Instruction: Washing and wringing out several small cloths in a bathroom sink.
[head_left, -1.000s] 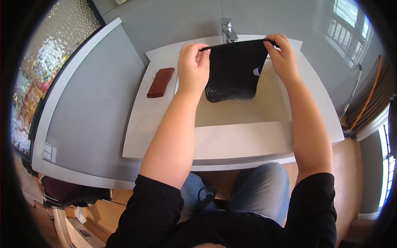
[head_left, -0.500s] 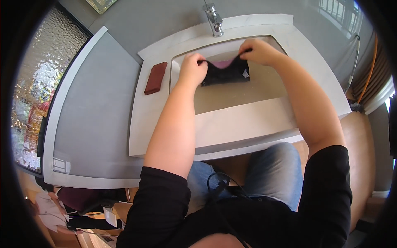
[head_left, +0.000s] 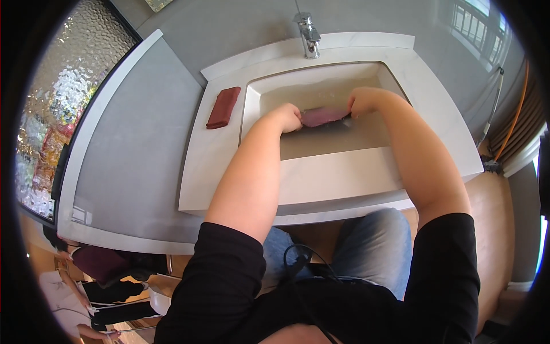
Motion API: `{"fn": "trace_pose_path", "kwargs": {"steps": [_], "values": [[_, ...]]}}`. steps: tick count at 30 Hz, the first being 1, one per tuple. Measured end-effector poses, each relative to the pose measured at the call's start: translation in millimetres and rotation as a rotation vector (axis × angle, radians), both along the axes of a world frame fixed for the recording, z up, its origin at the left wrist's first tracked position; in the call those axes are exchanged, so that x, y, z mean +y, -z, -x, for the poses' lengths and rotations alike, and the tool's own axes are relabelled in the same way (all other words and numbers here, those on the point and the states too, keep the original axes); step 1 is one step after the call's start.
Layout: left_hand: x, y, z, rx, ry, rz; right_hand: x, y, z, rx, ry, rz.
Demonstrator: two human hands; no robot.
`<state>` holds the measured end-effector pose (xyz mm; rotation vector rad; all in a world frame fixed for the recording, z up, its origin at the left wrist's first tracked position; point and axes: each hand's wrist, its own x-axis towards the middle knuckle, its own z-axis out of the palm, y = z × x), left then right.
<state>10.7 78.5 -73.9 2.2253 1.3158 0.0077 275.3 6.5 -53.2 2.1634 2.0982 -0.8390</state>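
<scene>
Low in the sink, a piece of black fabric with a purple inner side (head_left: 324, 117) stretches between my two hands, partly in cloudy water. My left hand (head_left: 287, 118) pinches its left end with bent fingers. Its right end is gripped by my right hand (head_left: 365, 101), set slightly farther back. Only the purple face shows plainly; the dark lower part blurs beneath the water. The pale rectangular sink (head_left: 250, 109) surrounds both hands. On the counter to the left lies a folded dark red cloth (head_left: 223, 108), touched by neither hand.
A chrome faucet (head_left: 309, 37) rises behind the sink. The white counter (head_left: 338, 172) has a raised edge at the back. A grey panel with a white frame (head_left: 129, 149) stands at the left. Another person (head_left: 66, 295) is at the lower left.
Both hands have lowered the black fabric from above the sink into the water. Its purple side now faces up. The whole view has shifted slightly.
</scene>
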Motion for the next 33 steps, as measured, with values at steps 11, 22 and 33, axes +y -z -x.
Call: {"fn": "trace_pose_path", "kwargs": {"steps": [11, 22, 33], "values": [[-13.9, -37.2, -13.8, -0.898, -0.200, -0.432, -7.1, -33.7, -27.3, 0.399, 0.278, -0.916], [-28.5, -67.7, -9.3, -1.036, 0.023, -1.154, -25.4, -68.9, 18.5, 1.001, 0.254, -1.377], [-11.3, -30.8, -6.3, -0.726, -0.011, -0.684, -8.1, -34.3, -12.1, 0.428, 0.304, -0.921]]}}
